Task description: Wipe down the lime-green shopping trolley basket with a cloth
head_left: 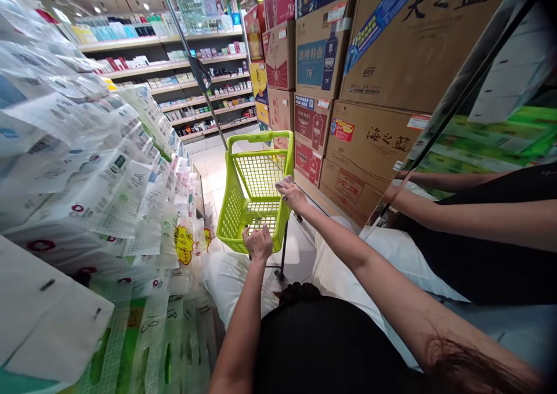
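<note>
In front of me stands a lime-green plastic shopping basket (238, 208) with lattice walls, raised on a dark wheeled frame. Nothing shows inside it. My left hand (258, 243) is closed at its near rim, the fingers curled over the edge. Over the right-hand rim is my right hand (292, 197), with its fingers closed around a small pale lilac thing (285, 183) that I cannot make out. Whether this hand also touches the rim, I cannot tell. A green loop handle (261, 134) stands up at the basket's far end.
Stacked cardboard boxes (369, 133) line the right side, beside a mirror (491, 92). On the left rise piles of plastic-wrapped packs (108, 179) with yellow price tags (185, 244). Shelves of small goods (204, 95) stand ahead. A thin pole (191, 57) slants behind the basket.
</note>
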Demonstrator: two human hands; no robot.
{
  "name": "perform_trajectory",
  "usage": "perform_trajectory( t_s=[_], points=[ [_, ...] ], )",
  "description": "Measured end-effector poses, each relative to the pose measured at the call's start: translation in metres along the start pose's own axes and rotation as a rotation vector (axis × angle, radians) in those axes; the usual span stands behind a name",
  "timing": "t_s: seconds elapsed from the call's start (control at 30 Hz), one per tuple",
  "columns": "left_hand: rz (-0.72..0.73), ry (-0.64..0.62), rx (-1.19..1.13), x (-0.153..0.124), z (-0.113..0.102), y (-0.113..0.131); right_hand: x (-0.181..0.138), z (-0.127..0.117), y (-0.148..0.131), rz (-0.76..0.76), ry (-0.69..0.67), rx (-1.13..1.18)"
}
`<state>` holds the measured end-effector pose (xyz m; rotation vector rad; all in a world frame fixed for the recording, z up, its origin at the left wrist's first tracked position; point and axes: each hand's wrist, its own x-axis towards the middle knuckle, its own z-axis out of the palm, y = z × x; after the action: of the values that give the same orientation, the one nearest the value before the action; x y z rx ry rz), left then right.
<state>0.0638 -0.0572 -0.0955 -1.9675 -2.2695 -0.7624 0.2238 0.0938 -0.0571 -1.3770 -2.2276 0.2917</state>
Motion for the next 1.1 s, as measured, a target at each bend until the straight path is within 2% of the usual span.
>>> perform_trajectory(
  t_s=[0.07,0.1,0.27,0.33,0.4,0.57,0.63,0.7,0.73,0.8,0.9,0.97,1.1],
  points=[
    [-0.012,0.0,0.011,0.0,0.002,0.002,0.003,-0.001,0.0,0.012,0.019,0.02],
    [-0.017,0.001,0.018,0.0,0.003,0.004,-0.005,0.002,-0.003,0.0,0.03,0.032],
    [-0.018,0.013,0.008,0.003,0.004,0.005,-0.091,0.031,-0.034,-0.152,0.103,0.077],
    [-0.033,0.019,0.003,0.003,0.005,0.005,-0.106,0.035,-0.038,-0.178,0.103,0.071],
    [-0.041,0.02,0.0,0.003,0.006,0.006,-0.095,0.03,-0.033,-0.144,0.081,0.061],
    [0.001,-0.012,0.009,-0.001,0.007,0.014,-0.029,0.011,-0.004,0.043,0.059,0.052],
    [0.055,-0.082,0.0,0.001,0.002,0.009,-0.017,0.009,0.004,0.042,0.063,0.039],
    [0.089,-0.161,0.018,0.006,-0.008,-0.006,-0.015,0.01,0.009,0.029,0.069,0.027],
    [0.097,-0.198,0.044,0.01,-0.013,-0.017,-0.015,0.011,0.01,0.03,0.071,0.025],
    [0.048,-0.155,0.164,0.019,-0.025,-0.043,-0.016,0.012,0.011,0.043,0.073,0.026],
    [0.074,-0.112,0.309,0.029,-0.036,-0.075,-0.023,0.016,0.005,0.044,0.089,0.05],
    [0.055,-0.101,0.341,0.031,-0.038,-0.084,-0.04,0.024,-0.005,0.016,0.119,0.079],
    [-0.015,-0.079,0.301,0.031,-0.035,-0.081,-0.096,0.042,-0.024,-0.098,0.184,0.09]
  ],
)
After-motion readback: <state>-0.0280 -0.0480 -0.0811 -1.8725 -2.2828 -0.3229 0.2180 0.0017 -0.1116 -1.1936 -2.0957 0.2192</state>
